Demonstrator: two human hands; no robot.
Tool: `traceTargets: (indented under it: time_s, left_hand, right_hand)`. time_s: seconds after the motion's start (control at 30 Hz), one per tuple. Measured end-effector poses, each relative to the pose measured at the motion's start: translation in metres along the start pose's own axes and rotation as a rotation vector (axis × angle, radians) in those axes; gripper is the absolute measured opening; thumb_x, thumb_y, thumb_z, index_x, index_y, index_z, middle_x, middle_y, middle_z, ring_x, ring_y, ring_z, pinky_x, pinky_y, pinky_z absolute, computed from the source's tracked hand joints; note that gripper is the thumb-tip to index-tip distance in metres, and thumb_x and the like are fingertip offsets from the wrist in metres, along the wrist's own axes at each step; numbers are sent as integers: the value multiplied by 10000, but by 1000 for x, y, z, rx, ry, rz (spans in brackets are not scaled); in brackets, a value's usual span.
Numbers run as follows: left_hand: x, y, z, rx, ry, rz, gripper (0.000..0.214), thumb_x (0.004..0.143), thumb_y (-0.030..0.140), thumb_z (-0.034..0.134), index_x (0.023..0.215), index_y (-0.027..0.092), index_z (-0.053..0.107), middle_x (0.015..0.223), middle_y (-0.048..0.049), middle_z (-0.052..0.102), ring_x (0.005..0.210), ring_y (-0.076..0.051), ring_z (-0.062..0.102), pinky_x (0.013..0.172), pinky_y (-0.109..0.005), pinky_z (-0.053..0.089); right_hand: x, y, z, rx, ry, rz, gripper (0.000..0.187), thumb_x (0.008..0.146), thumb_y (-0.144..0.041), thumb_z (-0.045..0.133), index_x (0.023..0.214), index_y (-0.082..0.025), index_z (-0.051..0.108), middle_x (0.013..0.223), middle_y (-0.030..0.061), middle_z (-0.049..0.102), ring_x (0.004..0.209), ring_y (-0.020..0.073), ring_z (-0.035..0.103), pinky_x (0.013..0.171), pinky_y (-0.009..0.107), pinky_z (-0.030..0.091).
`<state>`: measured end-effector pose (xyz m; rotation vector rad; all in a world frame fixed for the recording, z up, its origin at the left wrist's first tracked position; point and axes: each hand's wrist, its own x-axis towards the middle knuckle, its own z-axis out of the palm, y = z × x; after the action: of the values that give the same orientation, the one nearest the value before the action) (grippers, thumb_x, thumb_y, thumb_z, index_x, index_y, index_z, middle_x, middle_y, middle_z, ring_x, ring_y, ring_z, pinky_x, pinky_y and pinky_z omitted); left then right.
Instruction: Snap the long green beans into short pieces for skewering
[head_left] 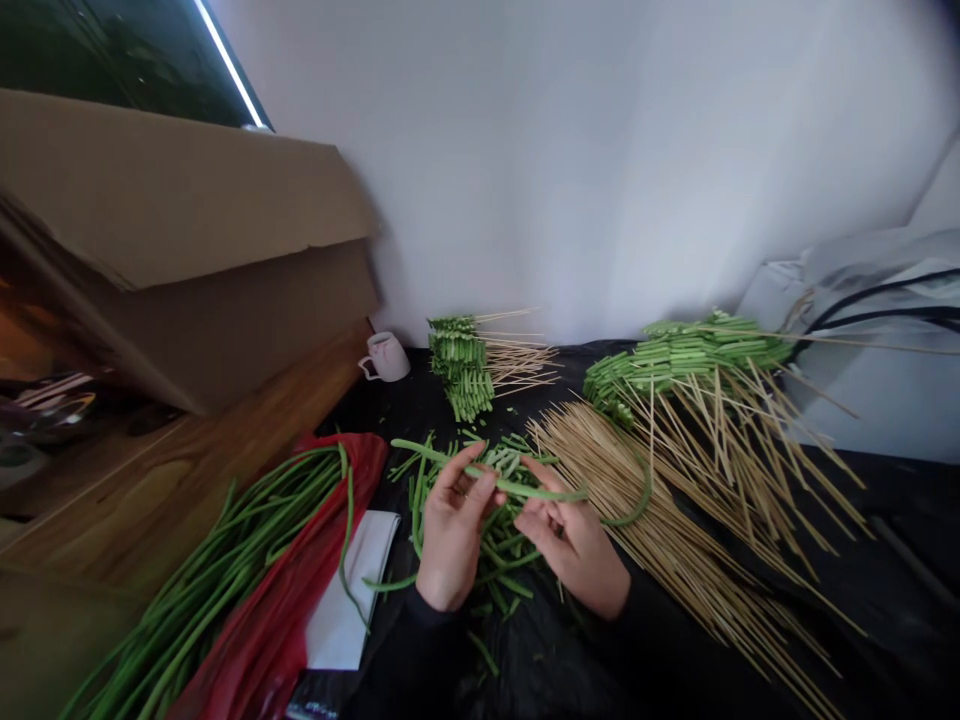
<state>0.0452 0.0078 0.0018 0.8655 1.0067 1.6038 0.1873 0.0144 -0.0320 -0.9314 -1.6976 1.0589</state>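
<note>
My left hand [452,530] and my right hand [570,535] both pinch one long green bean [517,487] above a heap of cut bean pieces [504,545] on the black table cover [862,560]. The bean runs from upper left across both hands and curves off to the right. A thick pile of bare bamboo skewers [675,530] lies just right of my right hand.
Long uncut beans [225,570] lie on a red plastic bag [300,590] at the left, by a white sheet [349,590]. Skewered bean stacks sit at the back centre [461,365] and back right [682,355]. A small white mug [386,356] and a cardboard box [195,260] stand at the left.
</note>
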Motion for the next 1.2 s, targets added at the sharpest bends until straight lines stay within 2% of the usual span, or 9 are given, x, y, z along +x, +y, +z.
traceTargets:
  time_s: [0.1,0.17,0.4,0.53,0.67,0.83,0.97,1.07,1.2]
  left_hand:
    - [-3,-4,-2,80,-49,-9,435,718,265,778,1132,197,661,855,-14,628,698,-104,590,667,-222,508]
    - [1,-5,-10,82,1,-13,435,706,269,785,1118,195,669,861,-11,620,692,-102,584,657,-218,498]
    - [13,-2,-36,-38,234,20,477,668,256,805,1123,205,669,836,17,609,657,-52,556,625,-153,461]
    - [-3,-10,-20,93,78,-38,735,732,290,761,1395,249,448,781,17,618,642,-99,593,628,-210,493]
    - [-10,-15,-16,151,-48,-87,891,733,297,760,1479,279,274,869,-15,658,665,-137,639,615,-241,507]
    - [0,-8,-44,330,21,-25,422,788,430,686,1105,152,675,915,-77,683,732,-153,629,645,-240,487]
    - [4,3,-56,595,44,86,384,833,482,599,956,152,750,756,-49,676,663,-153,573,623,-252,458]
    - [5,10,-52,810,-68,198,290,835,422,613,893,191,779,762,-46,674,727,-178,587,697,-274,457]
    - [14,17,-43,1003,-399,183,214,831,369,640,891,226,788,760,-52,657,739,-188,589,701,-279,430]
  right_hand:
    - [3,-5,-5,136,57,56,335,932,-436,473,1047,-165,632,692,7,591,508,112,503,485,246,424]
    - [3,-9,-8,166,90,73,367,932,-459,461,823,-161,647,679,24,593,489,108,498,474,251,420]
    - [-1,-12,-9,210,207,50,292,918,-433,516,894,-165,631,647,6,580,524,117,508,510,253,432]
    - [-2,-8,-1,255,55,55,313,916,-418,523,1120,-188,581,726,0,608,550,114,528,523,246,447]
    - [1,-5,-2,306,89,127,287,925,-448,492,943,-178,588,698,-1,599,542,108,541,510,236,436]
    - [5,-5,-13,340,175,121,240,925,-429,496,938,-192,533,704,-12,599,542,104,546,518,235,447]
    - [4,-5,-15,254,175,86,211,933,-405,479,935,-199,527,693,-16,593,558,111,555,546,243,470]
    - [2,-4,-14,167,129,52,208,950,-386,449,947,-198,536,705,-8,600,574,118,560,556,249,467]
    - [1,-4,-13,33,76,-12,198,955,-344,435,914,-198,563,670,-15,574,591,125,562,577,255,452]
